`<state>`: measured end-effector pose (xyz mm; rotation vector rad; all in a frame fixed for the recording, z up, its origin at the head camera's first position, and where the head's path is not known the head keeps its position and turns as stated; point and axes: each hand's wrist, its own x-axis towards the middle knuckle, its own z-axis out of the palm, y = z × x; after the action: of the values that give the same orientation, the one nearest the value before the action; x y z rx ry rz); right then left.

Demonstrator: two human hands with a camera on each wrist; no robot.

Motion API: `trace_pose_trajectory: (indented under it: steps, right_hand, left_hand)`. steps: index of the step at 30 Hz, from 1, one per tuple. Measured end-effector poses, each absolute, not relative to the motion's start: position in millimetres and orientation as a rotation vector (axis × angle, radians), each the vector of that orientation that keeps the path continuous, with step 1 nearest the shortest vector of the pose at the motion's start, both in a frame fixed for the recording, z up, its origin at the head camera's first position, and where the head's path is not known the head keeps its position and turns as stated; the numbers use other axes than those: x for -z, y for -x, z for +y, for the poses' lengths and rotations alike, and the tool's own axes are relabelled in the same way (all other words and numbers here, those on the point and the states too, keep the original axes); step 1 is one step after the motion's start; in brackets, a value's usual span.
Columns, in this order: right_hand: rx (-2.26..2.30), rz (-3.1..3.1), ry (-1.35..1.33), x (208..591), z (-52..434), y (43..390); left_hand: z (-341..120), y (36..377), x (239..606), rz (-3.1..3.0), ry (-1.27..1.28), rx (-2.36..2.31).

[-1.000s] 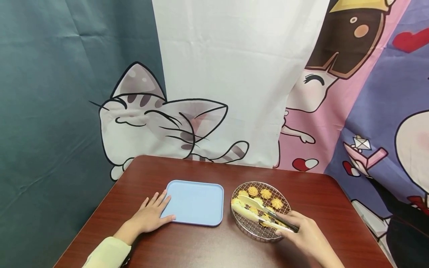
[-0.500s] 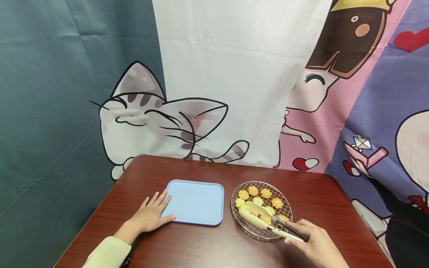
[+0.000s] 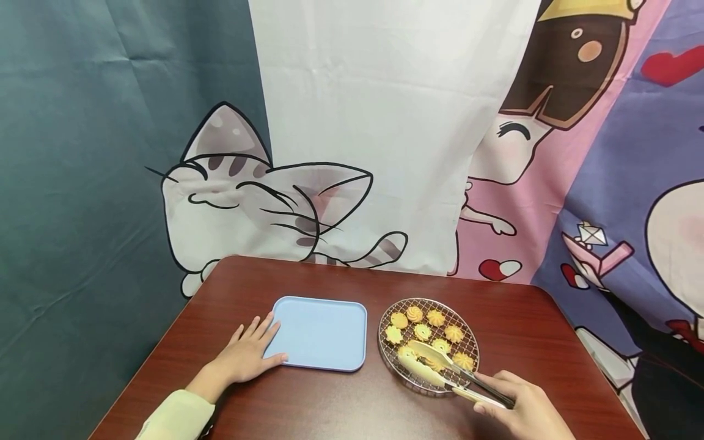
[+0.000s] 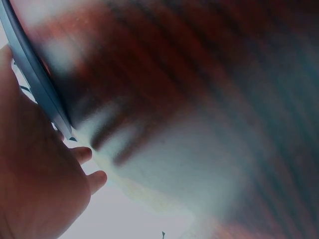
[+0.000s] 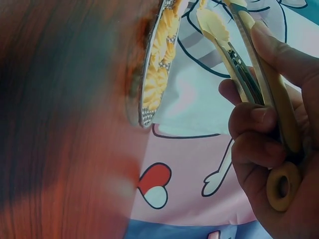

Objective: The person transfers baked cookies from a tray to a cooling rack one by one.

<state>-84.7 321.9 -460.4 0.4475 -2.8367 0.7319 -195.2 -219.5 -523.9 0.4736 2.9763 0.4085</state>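
Note:
My right hand (image 3: 525,406) grips a pair of tongs (image 5: 276,94) with cream tips and dark-lined handles. In the head view the tong tips overlap a cookie near the front left of a round wire rack (image 3: 407,383). Several yellow swirl cookies (image 3: 422,332) lie spread on its mesh. In the right wrist view the fingers curl round the handles, a ring at their end by the palm. My left hand (image 3: 247,354) lies with fingers spread at the left edge of a light blue tray (image 3: 321,333). In the left wrist view the hand (image 4: 45,174) is beside the tray's rim.
Both the tray and the rack stand on a reddish-brown wooden table (image 3: 319,403), the tray left of the rack. Behind the table hangs a cloth backdrop (image 3: 385,122) printed with a cartoon cat and figures.
The right hand and tongs have shifted right and toward the front, uncovering cookies at the rack's left side. The left hand and tray have stayed in place.

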Motion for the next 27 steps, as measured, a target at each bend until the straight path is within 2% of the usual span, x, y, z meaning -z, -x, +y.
trace_pose_trajectory:
  steps: [27]
  right_hand:
    - [-0.807, -3.09, -0.367, 460, 335, 84]
  left_hand:
    - [-219, 194, 524, 2.984, -0.498, -0.44]
